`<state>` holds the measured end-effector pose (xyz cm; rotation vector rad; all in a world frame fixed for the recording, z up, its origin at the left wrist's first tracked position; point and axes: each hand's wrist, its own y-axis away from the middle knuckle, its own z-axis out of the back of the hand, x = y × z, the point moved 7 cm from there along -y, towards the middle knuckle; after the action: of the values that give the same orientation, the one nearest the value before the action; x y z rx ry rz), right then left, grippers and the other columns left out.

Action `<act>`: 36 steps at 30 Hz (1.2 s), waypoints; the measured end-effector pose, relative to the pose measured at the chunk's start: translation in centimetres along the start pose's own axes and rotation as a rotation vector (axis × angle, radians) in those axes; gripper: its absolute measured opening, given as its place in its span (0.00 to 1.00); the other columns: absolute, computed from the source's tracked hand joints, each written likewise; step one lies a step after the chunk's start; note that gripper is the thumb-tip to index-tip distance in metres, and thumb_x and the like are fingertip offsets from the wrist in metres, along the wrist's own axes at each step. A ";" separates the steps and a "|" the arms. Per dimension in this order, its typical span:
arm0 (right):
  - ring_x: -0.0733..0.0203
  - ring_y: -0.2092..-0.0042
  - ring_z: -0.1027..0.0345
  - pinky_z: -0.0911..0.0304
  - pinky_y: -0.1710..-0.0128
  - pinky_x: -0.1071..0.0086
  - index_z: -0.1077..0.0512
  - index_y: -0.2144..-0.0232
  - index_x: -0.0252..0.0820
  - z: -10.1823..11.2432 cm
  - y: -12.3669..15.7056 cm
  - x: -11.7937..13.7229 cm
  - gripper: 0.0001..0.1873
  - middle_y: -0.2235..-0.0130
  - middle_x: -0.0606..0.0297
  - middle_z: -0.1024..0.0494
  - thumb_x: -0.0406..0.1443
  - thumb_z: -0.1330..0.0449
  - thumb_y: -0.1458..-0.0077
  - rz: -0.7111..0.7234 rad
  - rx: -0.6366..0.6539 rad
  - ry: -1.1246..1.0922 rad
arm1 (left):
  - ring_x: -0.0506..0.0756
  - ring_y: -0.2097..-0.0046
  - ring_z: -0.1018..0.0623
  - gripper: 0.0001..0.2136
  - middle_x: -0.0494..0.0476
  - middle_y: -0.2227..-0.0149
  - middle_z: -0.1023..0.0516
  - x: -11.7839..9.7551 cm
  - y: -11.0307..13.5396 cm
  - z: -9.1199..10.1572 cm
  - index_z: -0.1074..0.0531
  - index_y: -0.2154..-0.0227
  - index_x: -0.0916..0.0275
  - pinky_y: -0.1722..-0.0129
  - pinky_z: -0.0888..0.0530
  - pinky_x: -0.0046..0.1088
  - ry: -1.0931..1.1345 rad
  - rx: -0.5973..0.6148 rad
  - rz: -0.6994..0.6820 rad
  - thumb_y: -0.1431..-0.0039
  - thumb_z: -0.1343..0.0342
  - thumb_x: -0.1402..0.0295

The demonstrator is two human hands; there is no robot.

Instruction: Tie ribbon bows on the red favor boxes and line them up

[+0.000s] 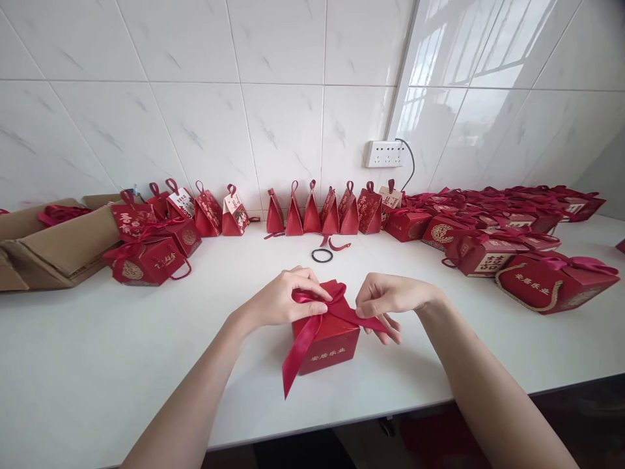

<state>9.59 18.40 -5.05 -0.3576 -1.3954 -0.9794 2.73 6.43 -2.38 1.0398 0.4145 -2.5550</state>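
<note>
A red gift box (328,352) with gold characters on its front stands on the white table in front of me. Across its top runs a shiny red ribbon (300,352), looped at the middle, with one tail hanging over the front left. My left hand (288,296) pinches the ribbon at the loop above the box's left side. At the right side, my right hand (388,303) grips the other ribbon tail between thumb and fingers, the tail's end reaching past them. Part of the loop is hidden behind my left fingers.
Behind the box lies a black ring (322,255) near loose ribbon scraps (339,243). Small triangular red boxes (312,212) line the tiled wall. Many ribboned boxes (488,254) crowd the right; an open cardboard carton (63,251) and more red boxes (146,260) stand left. A power strip (385,154) is on the wall.
</note>
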 end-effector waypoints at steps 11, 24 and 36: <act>0.70 0.85 0.33 0.45 0.88 0.80 0.38 0.86 0.37 -1.5 0.0 0.5 0.17 0.82 0.64 0.23 0.35 0.47 0.48 0.019 0.072 -0.044 | 0.54 0.60 0.31 0.09 0.53 0.67 0.30 0.0 0.0 0.0 0.22 0.64 0.55 0.60 0.34 0.30 -0.031 -0.019 0.001 0.47 0.41 0.60; 0.69 0.83 0.32 0.46 0.87 0.79 0.33 0.82 0.36 -3.5 0.0 1.1 0.18 0.82 0.64 0.24 0.41 0.46 0.45 -0.014 0.255 0.045 | 0.54 0.61 0.31 0.09 0.54 0.69 0.30 -0.1 -0.1 0.1 0.22 0.65 0.56 0.62 0.33 0.29 -0.026 -0.033 -0.011 0.47 0.41 0.61; 0.74 0.86 0.50 0.56 0.86 0.76 0.40 0.84 0.38 3.4 -0.7 0.0 0.35 0.86 0.72 0.40 0.64 0.51 0.54 0.009 -0.563 0.040 | 0.54 0.60 0.31 0.07 0.52 0.71 0.30 -0.4 -0.1 0.0 0.23 0.66 0.56 0.60 0.33 0.30 -0.051 -0.051 -0.019 0.47 0.41 0.62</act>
<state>6.84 20.40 -4.57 -0.7542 -1.0612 -1.3588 2.93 6.55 -2.08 0.9556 0.4757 -2.5675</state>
